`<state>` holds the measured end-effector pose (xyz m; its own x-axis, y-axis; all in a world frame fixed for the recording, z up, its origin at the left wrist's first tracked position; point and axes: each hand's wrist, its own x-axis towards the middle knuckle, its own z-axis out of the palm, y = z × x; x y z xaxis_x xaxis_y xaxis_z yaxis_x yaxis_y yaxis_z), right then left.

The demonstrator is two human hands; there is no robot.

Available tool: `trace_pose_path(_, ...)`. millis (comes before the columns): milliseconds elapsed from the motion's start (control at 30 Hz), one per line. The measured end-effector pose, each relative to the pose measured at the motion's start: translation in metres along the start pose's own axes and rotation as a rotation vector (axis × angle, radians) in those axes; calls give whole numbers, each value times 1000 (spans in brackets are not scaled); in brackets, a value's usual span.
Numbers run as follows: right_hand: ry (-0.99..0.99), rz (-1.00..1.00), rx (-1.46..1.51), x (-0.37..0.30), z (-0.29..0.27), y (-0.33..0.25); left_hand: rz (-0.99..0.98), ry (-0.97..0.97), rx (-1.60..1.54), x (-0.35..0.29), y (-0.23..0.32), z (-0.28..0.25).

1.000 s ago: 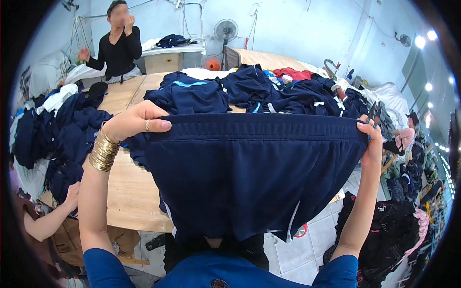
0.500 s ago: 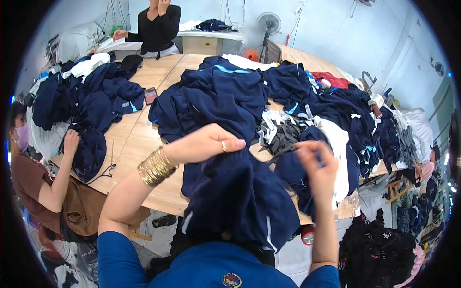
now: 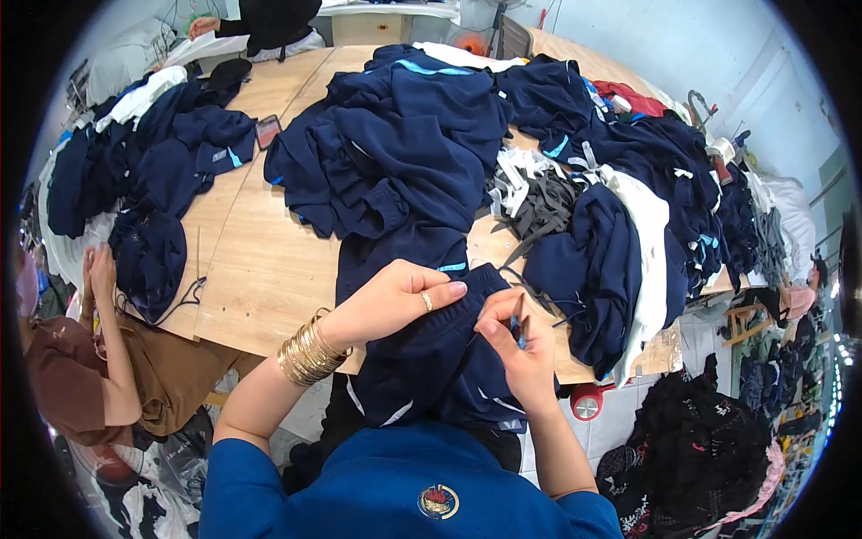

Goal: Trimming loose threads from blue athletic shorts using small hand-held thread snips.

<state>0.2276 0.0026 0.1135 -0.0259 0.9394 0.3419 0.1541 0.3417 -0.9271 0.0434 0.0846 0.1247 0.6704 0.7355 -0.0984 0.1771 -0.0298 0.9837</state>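
Navy trousers (image 3: 409,355) with a gathered elastic waistband and white side piping hang over the table's front edge, in front of my body. My left hand (image 3: 395,301), with a ring and gold bangles, is closed on the waistband, thumb on top. Close to its right, my right hand (image 3: 518,346) is closed, its fingertips at the waistband's right end. Small blue parts of a tool (image 3: 522,341) show between its fingers; the rest is hidden by the hand. Just beyond lies a large heap of navy garments (image 3: 404,135).
White and grey strips (image 3: 539,193) lie right of the heap, beside more navy garments (image 3: 584,260) and a white cloth (image 3: 642,260). A phone (image 3: 268,132) rests on the wooden table (image 3: 260,269). A co-worker (image 3: 76,377) sits at left; black garments (image 3: 691,458) pile on the floor.
My right hand has come left and down to the waistband, beside my left hand. The trousers' waistband has been lowered. The view has tilted downward, and the left co-worker's hands have moved together.
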Motion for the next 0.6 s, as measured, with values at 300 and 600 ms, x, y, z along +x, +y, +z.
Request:
trace_pose_path(300,8,202,50,-17,-5,-3,273,75,-48,-13,-8,31)
trace_pose_path(600,39,137,-292,-12,-19,-17,146,88,127,-14,-10,34)
